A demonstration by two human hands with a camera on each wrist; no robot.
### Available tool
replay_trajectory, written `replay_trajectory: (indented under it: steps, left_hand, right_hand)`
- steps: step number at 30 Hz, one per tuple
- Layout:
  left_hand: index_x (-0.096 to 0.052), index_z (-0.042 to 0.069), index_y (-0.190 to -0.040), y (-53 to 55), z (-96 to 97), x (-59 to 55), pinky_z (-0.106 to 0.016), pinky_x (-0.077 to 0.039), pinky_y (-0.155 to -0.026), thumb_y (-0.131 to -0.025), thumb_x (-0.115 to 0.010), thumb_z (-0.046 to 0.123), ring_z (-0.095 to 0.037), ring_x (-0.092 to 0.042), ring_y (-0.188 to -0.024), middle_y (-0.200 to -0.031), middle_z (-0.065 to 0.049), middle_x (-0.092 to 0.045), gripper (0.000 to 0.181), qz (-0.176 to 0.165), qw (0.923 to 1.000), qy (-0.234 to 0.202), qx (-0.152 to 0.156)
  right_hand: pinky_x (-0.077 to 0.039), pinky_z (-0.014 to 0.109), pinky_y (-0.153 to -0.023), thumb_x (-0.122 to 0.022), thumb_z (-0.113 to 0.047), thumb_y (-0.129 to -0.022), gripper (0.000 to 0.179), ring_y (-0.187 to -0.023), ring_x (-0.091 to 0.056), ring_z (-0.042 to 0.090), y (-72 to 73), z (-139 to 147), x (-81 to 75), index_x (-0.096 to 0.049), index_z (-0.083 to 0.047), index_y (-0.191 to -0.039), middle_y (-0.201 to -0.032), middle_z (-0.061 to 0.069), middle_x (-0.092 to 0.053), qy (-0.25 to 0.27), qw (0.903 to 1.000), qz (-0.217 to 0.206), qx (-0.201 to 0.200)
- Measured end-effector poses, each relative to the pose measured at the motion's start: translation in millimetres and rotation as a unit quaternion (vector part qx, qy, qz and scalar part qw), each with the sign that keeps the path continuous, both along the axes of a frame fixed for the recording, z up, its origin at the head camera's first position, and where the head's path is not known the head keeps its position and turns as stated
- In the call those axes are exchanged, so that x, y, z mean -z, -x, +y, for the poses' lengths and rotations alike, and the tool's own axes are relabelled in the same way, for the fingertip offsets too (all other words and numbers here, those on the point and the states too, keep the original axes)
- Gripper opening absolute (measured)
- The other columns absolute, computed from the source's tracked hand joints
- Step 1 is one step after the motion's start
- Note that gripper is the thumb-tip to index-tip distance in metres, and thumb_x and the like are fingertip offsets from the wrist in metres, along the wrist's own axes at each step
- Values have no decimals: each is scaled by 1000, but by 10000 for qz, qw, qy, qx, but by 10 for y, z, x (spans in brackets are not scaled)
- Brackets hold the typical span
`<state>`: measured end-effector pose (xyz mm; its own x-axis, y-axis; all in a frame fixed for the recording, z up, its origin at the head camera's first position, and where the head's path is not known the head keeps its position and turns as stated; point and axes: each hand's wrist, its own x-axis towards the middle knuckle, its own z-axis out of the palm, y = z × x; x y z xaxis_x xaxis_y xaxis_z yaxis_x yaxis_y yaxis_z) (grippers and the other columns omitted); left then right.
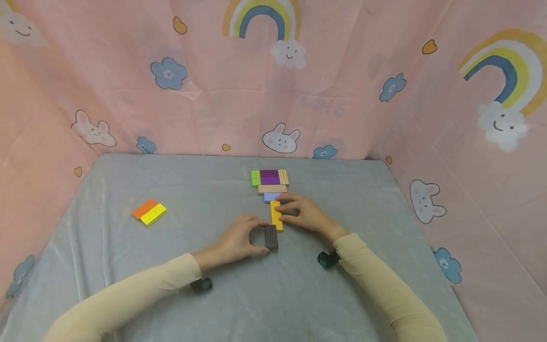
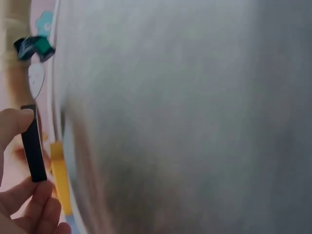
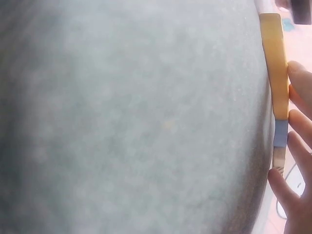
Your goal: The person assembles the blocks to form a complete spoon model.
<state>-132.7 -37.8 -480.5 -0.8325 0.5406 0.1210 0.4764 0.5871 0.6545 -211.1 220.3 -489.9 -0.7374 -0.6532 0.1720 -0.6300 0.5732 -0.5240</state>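
Note:
My left hand [image 1: 237, 240] pinches a dark brown-black block [image 1: 271, 237] endwise between thumb and fingertips, raised over the cloth in the left wrist view. Just beyond the block lies an amber-yellow block [image 1: 276, 224], its length pointing away from me. The right hand [image 1: 305, 213] rests spread along the row's right side, fingertips on the amber block and beside the light blue block [image 1: 269, 197]. Beyond the blue one, a tan block [image 1: 272, 189] lies crosswise. Green [image 1: 255, 178], purple [image 1: 269, 177] and striped wood [image 1: 283, 176] pieces sit side by side at the far end.
To the left on the grey cloth [image 1: 192, 190], an orange block [image 1: 145, 208] and a bright yellow block [image 1: 153, 214] lie side by side. A pink printed curtain [image 1: 201, 114] encloses the back and both sides. Each wrist wears a small dark camera.

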Motion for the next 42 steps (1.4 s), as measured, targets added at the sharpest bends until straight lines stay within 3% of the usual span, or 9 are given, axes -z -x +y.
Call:
replay_trajectory:
  steps: [7,15,31,42]
  left_hand:
    - [-64,14,-129,-98,95,61,-40,-51,-96,-76,-85,36,-20,-57,-112,-119,-2,-65,62,-78,9999,52,47]
    - [-64,12,-129,-137,169,84,-36,-52,-96,-76,-86,35,-17,-57,-111,-117,0,-63,62,37,10000,68,45]
    - [-63,12,-129,-135,243,61,-34,-53,-95,-76,-86,35,-15,-57,-109,-114,2,-62,62,140,9990,422,-23]
    - [-64,12,-124,-127,273,56,-34,-53,-94,-75,-86,31,-15,-58,-106,-112,1,-63,57,195,9989,410,-91]
  right_hand:
    - [-40,50,-115,-76,-30,-87,34,-137,-51,27,4,1,-5,-73,-18,-119,-141,3,-60,-58,9999,-81,25]
    - [-39,49,-116,-75,-31,-87,34,-138,-50,26,-4,4,-11,-73,-18,-119,-142,3,-59,-89,9998,-150,53]
    - [-38,50,-117,-74,-33,-88,35,-139,-49,26,2,13,8,-73,-20,-120,-143,0,-58,-101,9996,-225,107]
    - [-38,49,-117,-74,-30,-89,33,-138,-50,26,2,12,9,-73,-19,-119,-143,2,-59,-99,9997,-184,106]
